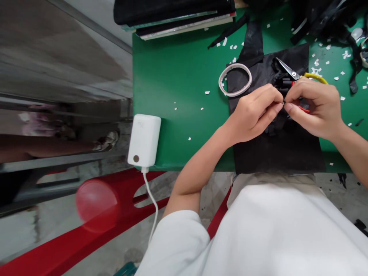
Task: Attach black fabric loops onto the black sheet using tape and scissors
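Observation:
My left hand (257, 111) and my right hand (314, 105) meet fingertip to fingertip above a black cloth (276, 153). Each is pinched closed, and a tiny dark bit shows between the fingertips, too small to name. A pair of scissors (289, 69) with red and yellow handles is at my right hand, its blades parted and pointing up and left. My right hand covers part of the handles; whether its fingers are through them I cannot tell. Small black rolled pieces (284, 82) sit just beyond my fingertips. Left of them, a roll of white tape (235, 79) lies partly on the cloth.
White paper scraps dot the green table (178, 76). A white power bank (144, 140) with a cable rests at its left edge. Books (186, 27) under a black item are at the back, and black scraps (324, 23) pile at back right. A red chair (115, 203) stands left.

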{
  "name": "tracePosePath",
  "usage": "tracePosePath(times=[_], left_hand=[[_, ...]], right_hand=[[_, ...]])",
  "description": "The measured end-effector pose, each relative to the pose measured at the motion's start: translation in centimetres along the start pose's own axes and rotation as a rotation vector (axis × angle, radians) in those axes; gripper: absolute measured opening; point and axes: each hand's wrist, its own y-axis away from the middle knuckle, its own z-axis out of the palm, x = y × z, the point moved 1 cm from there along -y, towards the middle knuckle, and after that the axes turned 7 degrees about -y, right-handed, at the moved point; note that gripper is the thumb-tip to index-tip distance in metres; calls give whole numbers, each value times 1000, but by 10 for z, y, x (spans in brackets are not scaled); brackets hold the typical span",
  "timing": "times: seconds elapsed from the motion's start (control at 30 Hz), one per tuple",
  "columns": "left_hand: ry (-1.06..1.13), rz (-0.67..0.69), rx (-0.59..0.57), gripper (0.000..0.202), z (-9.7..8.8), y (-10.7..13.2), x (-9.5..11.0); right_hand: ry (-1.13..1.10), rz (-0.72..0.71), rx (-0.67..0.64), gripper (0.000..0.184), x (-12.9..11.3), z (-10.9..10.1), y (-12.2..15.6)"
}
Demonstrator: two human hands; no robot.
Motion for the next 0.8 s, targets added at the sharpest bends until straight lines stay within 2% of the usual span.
tracePosePath(times=[0.17, 0.43, 0.6, 0.8], left_hand=[[5, -49, -42, 14, 0, 1, 0], [43, 1, -9, 16, 1, 0, 2], [54, -28, -15, 18, 0, -1, 2], [57, 26, 9, 15, 0, -2, 1]], right_hand=[[1, 2, -16, 14, -1, 0, 0], [-1, 37, -6, 14, -5, 1, 0], [-6, 36, -18, 16, -6, 1, 0], [-20, 34, -18, 17, -5, 1, 0]])
